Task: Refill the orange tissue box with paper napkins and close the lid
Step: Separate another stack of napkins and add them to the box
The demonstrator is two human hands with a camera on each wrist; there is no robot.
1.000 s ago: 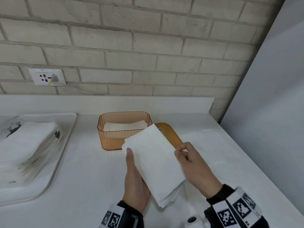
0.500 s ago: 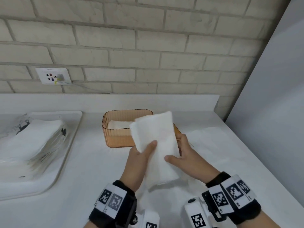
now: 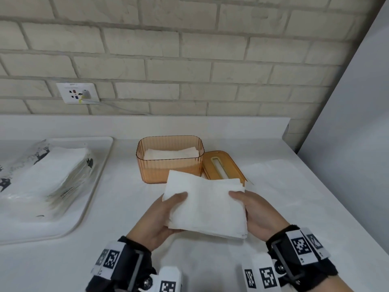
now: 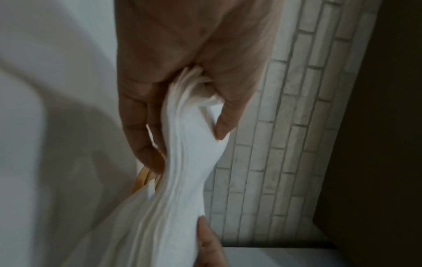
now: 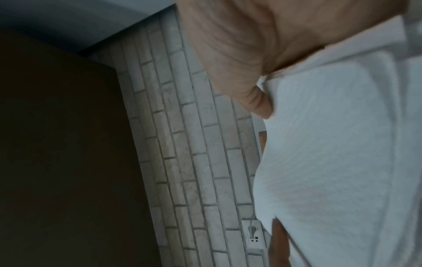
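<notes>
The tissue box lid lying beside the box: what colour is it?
Orange, like the box; the lid shows best in the head view.

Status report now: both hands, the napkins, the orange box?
Left hand and right hand grip napkin stack. Orange box open, partly filled; lid beside it. Nothing in the way.

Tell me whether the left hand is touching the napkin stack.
Touching. The left wrist view shows the left hand pinching the napkin stack between thumb and fingers; the head view shows its thumb lying on top.
</notes>
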